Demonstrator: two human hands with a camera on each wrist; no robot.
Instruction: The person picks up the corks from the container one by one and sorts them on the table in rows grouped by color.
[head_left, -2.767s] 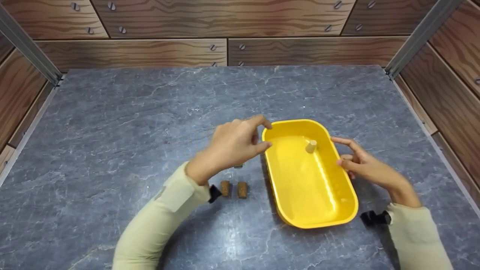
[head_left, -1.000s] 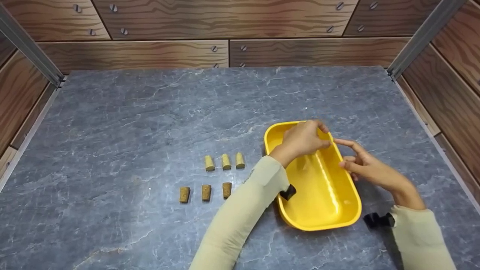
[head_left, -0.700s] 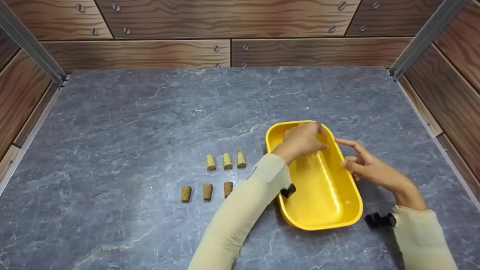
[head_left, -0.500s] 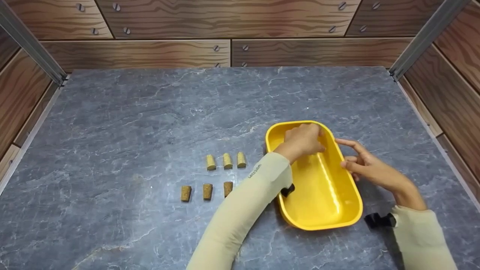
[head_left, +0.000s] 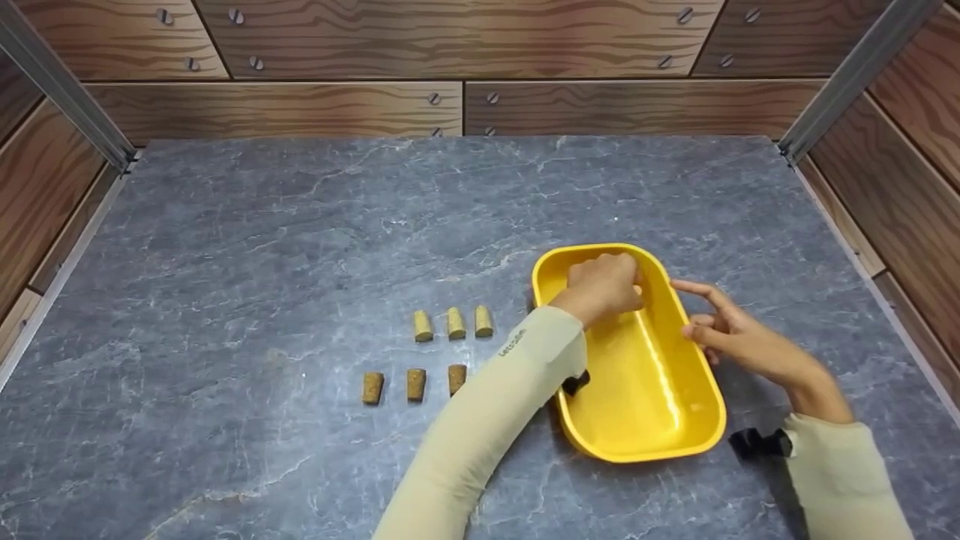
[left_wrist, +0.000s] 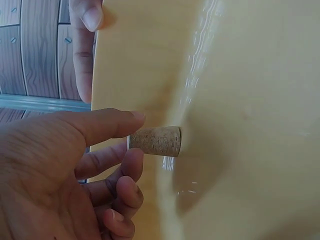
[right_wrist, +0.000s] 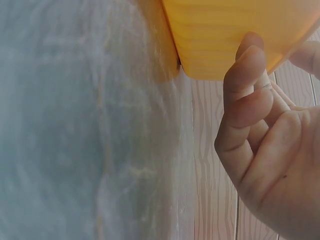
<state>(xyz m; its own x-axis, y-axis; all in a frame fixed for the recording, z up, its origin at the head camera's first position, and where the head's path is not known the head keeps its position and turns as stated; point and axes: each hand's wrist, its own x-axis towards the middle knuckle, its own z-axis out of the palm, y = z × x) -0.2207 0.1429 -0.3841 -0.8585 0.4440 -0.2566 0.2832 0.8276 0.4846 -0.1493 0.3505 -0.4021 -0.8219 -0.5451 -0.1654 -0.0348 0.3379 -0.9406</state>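
My left hand (head_left: 606,285) reaches into the far end of the yellow tub (head_left: 600,454). In the left wrist view its thumb and finger pinch a tapered cork (left_wrist: 157,141) by one end. The cork's other end is at the tub floor; whether it touches is unclear. The head view mostly hides this cork behind the hand. At the tub's right side my right hand (head_left: 739,334) holds the rim, thumb at the edge and other fingers curled against the outer wall. Left of the tub lie three pale corks, one of them a near cork (head_left: 456,323).
In front of the pale row lie brown corks, including a middle cork (head_left: 415,385); the left sleeve (head_left: 480,420) partly covers the rightmost one seen. All rest on a grey marbled table (head_left: 300,225). Wood-patterned panels (head_left: 270,109) stand at the back and sides.
From left of the tub, my left hand has moved right and down into it and pinched the cork that stood there. My right hand stays at the rim.
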